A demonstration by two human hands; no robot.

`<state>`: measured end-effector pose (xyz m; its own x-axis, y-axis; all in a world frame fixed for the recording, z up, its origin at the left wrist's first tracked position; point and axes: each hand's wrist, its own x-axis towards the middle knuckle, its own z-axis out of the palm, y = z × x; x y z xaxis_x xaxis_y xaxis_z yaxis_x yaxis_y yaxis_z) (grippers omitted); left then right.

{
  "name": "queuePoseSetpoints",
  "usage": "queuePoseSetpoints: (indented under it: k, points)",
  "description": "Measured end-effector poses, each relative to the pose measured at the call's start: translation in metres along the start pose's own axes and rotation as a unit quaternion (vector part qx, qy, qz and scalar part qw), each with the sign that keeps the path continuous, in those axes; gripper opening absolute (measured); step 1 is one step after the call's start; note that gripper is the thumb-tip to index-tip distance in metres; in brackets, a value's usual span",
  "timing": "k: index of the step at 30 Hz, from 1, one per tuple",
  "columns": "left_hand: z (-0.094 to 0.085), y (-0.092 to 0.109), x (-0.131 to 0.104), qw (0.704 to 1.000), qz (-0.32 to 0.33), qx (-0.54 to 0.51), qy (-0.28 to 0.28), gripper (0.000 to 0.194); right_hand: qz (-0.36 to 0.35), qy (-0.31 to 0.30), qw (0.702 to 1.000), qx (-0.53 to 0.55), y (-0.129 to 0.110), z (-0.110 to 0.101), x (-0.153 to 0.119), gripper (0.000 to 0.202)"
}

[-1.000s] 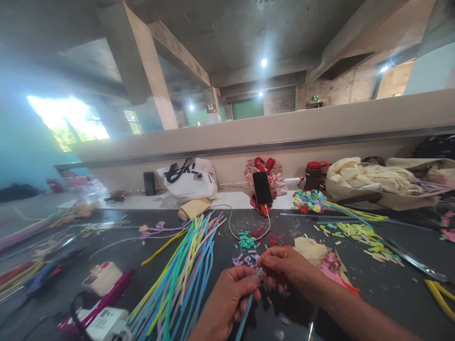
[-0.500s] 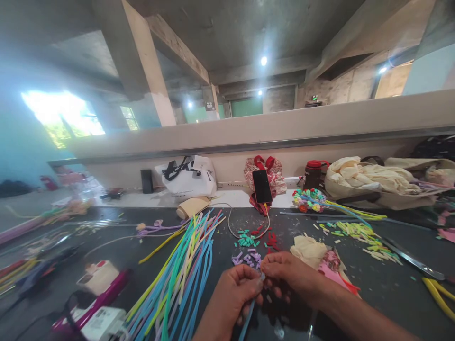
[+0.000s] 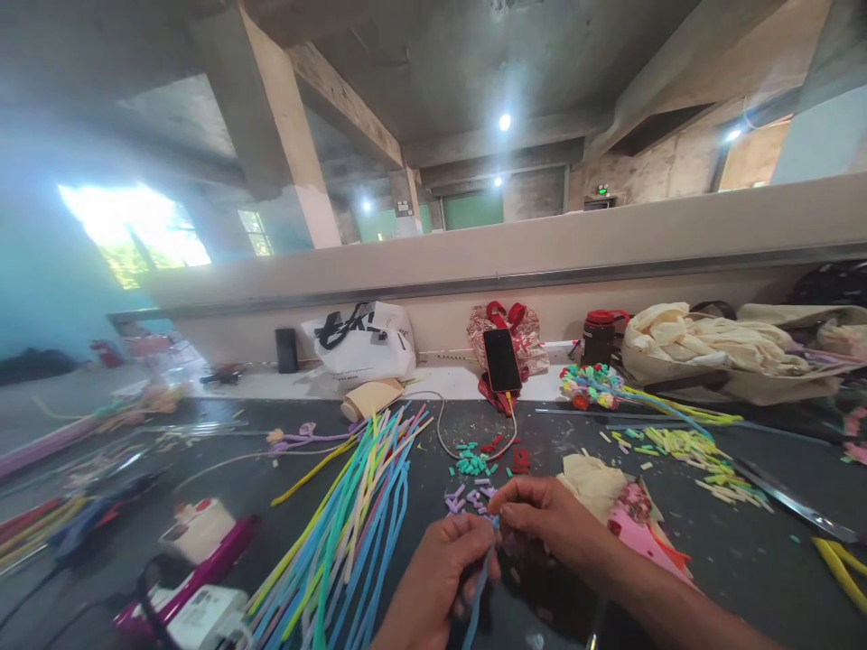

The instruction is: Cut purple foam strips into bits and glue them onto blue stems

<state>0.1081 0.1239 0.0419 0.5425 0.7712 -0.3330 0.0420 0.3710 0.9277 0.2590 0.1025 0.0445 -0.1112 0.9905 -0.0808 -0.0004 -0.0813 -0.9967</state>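
My left hand (image 3: 451, 564) is closed around a blue fuzzy stem (image 3: 478, 596), near its upper end. The stem hangs down from my fingers toward the bottom edge. My right hand (image 3: 538, 515) pinches at the tip of the same stem, its fingertips close to my left thumb. Whatever small piece may sit between the fingertips is hidden. Just beyond my hands lie short purple pieces (image 3: 467, 498), with green pieces (image 3: 472, 460) and red pieces (image 3: 520, 460) behind them.
Long coloured stems (image 3: 352, 524) lie to the left. A phone (image 3: 502, 361) leans on a red-patterned bag with a cable attached. Right are a cloth bundle (image 3: 589, 483), yellow-green pieces (image 3: 684, 447), scissors (image 3: 792, 501) and a dark bottle (image 3: 599, 338). A magenta tool (image 3: 203, 569) lies lower left.
My right hand's fingers have shifted slightly at the stem tip, and more blue stem shows between the hands. The whole view has shifted a little.
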Motion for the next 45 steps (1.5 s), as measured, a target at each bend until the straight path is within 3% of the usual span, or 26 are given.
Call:
queuePoseSetpoints:
  k: [6,12,16,21,25,28,35,40,45]
  points:
    - [0.0,0.0,0.0,0.999,0.006,-0.028,-0.016,0.03,-0.052,-0.019,0.998,0.0,0.005,0.0,-0.001,0.008]
    - [0.002,0.002,-0.002,1.0,-0.008,-0.024,-0.019,0.033,-0.074,0.006,0.996,-0.057,0.002,0.001,-0.002,0.006]
    - [0.001,0.002,-0.002,1.0,-0.001,-0.023,0.005,0.027,-0.133,0.051,0.982,-0.123,0.0,0.001,-0.003,0.005]
    - [0.005,0.003,-0.005,0.999,-0.012,-0.031,0.034,0.018,-0.004,-0.029,0.999,0.039,0.0,-0.004,-0.002,0.021]
    - [0.011,0.004,-0.009,0.998,-0.029,-0.046,0.031,0.011,0.037,-0.059,0.995,0.071,0.004,-0.008,-0.002,0.023]
    - [0.011,0.003,-0.008,0.997,-0.033,-0.06,0.024,0.01,0.041,-0.06,0.994,0.081,0.007,-0.009,-0.001,0.022]
    - [0.003,0.004,-0.003,0.995,-0.041,-0.061,-0.07,0.01,0.035,-0.089,0.987,0.13,0.012,-0.01,-0.001,0.024]
    - [0.002,0.003,-0.003,0.993,-0.035,-0.066,-0.09,0.013,0.015,-0.096,0.986,0.134,0.014,-0.007,-0.002,0.026]
    - [0.0,-0.002,-0.001,0.993,-0.032,-0.08,-0.087,0.015,-0.01,-0.062,0.99,0.125,0.013,0.0,-0.003,0.023]
